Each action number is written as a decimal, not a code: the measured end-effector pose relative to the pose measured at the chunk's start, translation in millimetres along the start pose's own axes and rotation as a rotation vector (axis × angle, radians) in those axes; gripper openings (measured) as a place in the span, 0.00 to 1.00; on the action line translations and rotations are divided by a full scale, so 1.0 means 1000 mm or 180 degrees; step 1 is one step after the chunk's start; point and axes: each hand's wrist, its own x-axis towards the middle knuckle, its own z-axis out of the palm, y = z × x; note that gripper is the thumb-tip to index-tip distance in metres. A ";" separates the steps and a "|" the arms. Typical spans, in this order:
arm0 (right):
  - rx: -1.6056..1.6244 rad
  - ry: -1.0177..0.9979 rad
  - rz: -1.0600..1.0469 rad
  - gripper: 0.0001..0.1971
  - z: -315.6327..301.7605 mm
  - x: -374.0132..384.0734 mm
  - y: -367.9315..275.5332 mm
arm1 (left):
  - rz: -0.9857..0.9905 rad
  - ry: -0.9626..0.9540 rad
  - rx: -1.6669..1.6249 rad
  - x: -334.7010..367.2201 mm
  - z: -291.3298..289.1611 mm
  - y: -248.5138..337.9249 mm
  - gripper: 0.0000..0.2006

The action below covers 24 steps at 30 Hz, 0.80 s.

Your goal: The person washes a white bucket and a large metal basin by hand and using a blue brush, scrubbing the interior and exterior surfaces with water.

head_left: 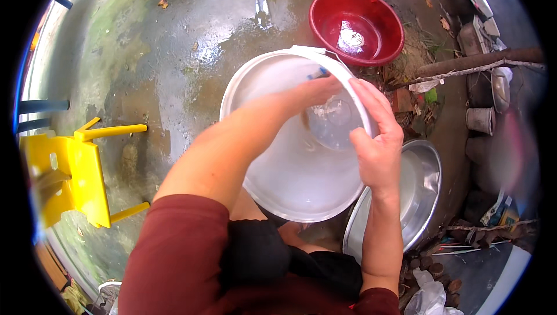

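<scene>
A large white plastic bucket (290, 181) is tilted with its mouth facing me. Cloudy wet patches and a little water show inside. My left hand (320, 90) reaches into it, pressed to the inner wall at the upper right. The hand is somewhat blurred, and a small blue and white object (317, 73) shows against it; its kind is not clear. Most of the left fingertips are hidden. My right hand (380, 135) grips the bucket's right rim, fingers along the outside and the thumb bent toward the mouth.
A red basin (316, 28) stands beyond the bucket on wet concrete. A metal basin (432, 199) with water lies at the right, under my right forearm. A yellow plastic chair (87, 178) is at the left. Pots (480, 120), sticks and leaves line the right side.
</scene>
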 end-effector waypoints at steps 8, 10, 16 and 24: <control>-0.0067 -0.0338 0.0069 0.29 -0.002 0.003 -0.005 | -0.0120 -0.1222 -0.1612 -0.070 -0.034 0.041 0.12; -0.0177 -0.0350 0.0036 0.28 0.004 0.005 -0.011 | -0.0285 -0.1747 -0.2540 -0.065 -0.048 0.068 0.12; -0.0040 -0.0406 0.0144 0.30 0.008 0.004 -0.017 | 0.0105 0.0083 -0.0228 -0.036 -0.024 0.000 0.15; -0.0264 -0.0193 0.0180 0.26 0.009 0.003 -0.012 | -0.0219 -0.2137 -0.3037 -0.071 -0.090 0.080 0.16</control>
